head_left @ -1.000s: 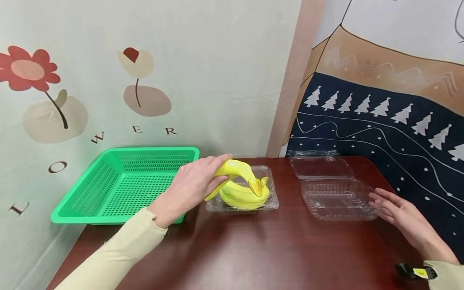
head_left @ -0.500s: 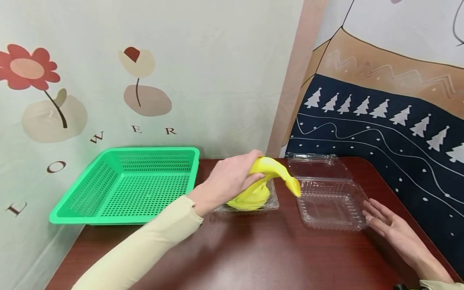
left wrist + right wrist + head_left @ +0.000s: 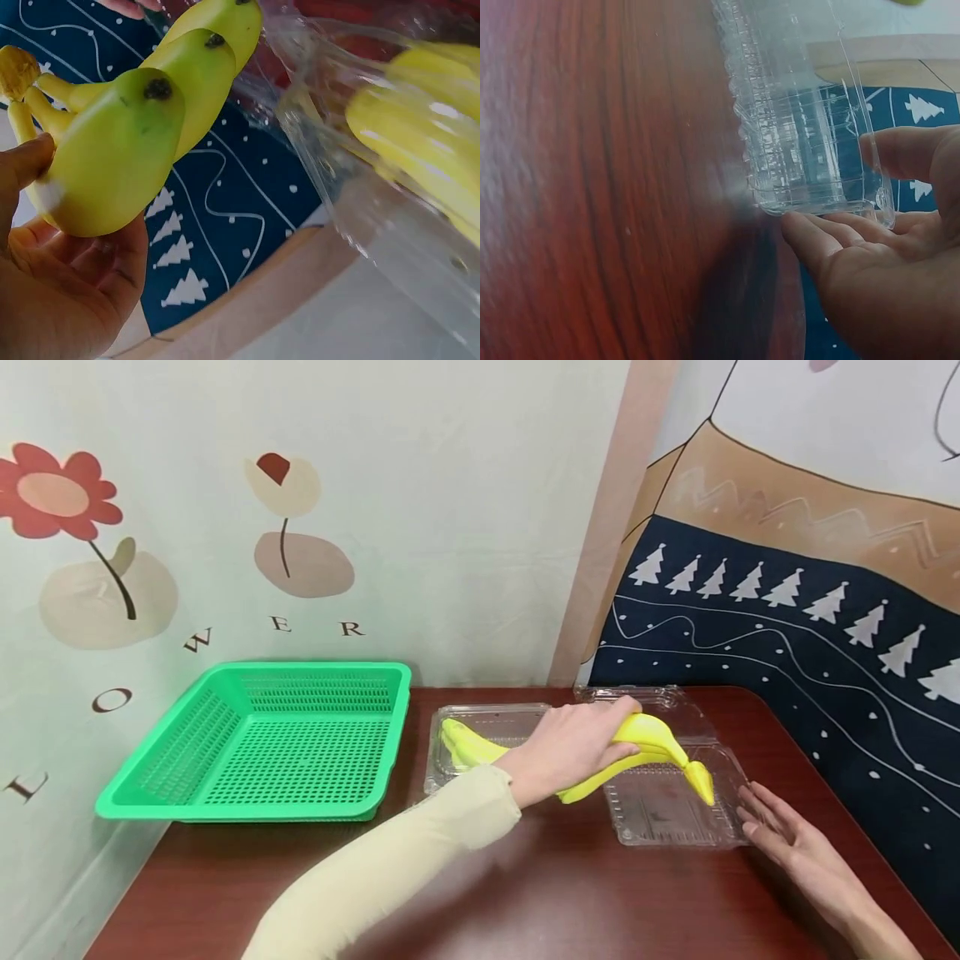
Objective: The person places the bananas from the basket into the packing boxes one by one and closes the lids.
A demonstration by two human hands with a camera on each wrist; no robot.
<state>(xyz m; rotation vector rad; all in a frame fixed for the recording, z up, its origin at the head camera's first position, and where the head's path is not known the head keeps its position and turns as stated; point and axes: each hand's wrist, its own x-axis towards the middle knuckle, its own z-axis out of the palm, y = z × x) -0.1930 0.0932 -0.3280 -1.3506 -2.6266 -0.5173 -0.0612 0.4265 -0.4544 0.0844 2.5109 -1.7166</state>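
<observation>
My left hand grips a bunch of yellow bananas by its upper part. Over the right-hand clear clamshell box, the bunch hangs with its brown stem end pointing right. Greenish banana tips with dark ends show in the left wrist view, close to the palm. The right hand is at the right end of that box, its thumb at the rim and its fingers against the outer end wall. The box's lid stands open behind it.
A second clear clamshell holds more bananas, partly hidden behind my left arm. To the left stands a green perforated basket. A printed wall cloth rises behind the dark red table.
My left hand has carried the bananas rightward from over the left clamshell to the right one. The right hand has closed in on the right box, which has shifted left and nearer.
</observation>
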